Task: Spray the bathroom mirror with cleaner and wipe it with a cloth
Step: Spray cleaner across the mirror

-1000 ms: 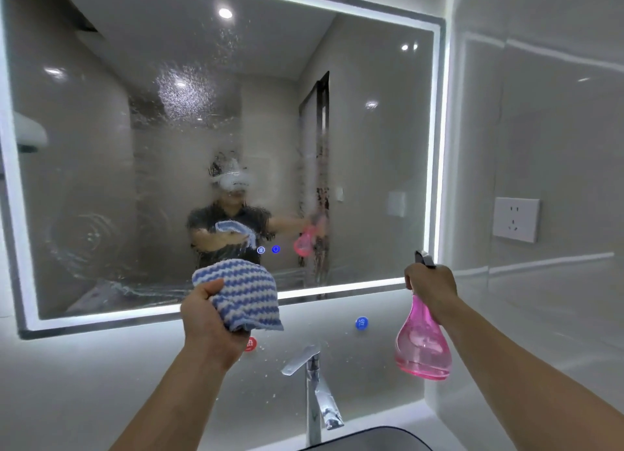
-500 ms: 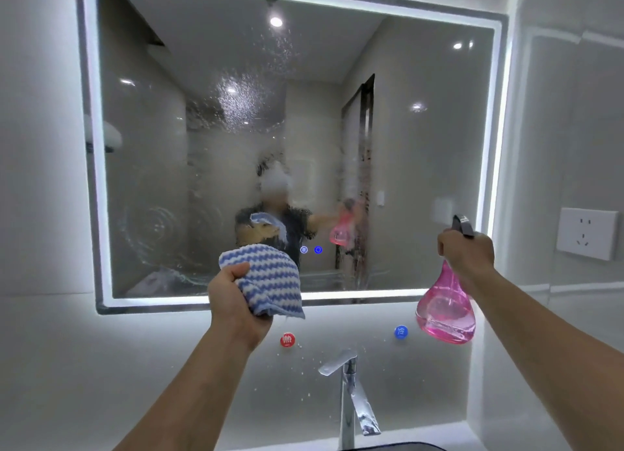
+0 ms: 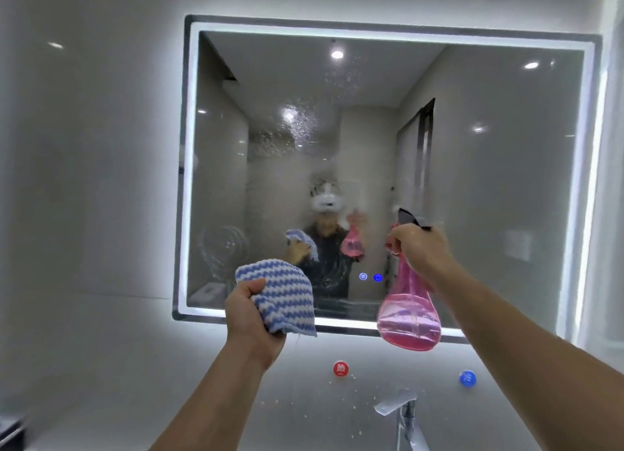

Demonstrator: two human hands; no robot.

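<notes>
Now left hand (image 3: 251,319) grips bunched blue-white striped cloth (image 3: 283,295); right hand (image 3: 417,249) clamps pink translucent spray bottle (image 3: 408,315), before droplet-speckled backlit rectangular mirror (image 3: 489,180).

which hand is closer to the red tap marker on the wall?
Left. The left hand, gripping the cloth, is up-left of the red marker; the right hand holds the spray bottle higher, up-right.

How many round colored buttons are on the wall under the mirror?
2: a red button left of the faucet, and a blue button to its right.
</notes>
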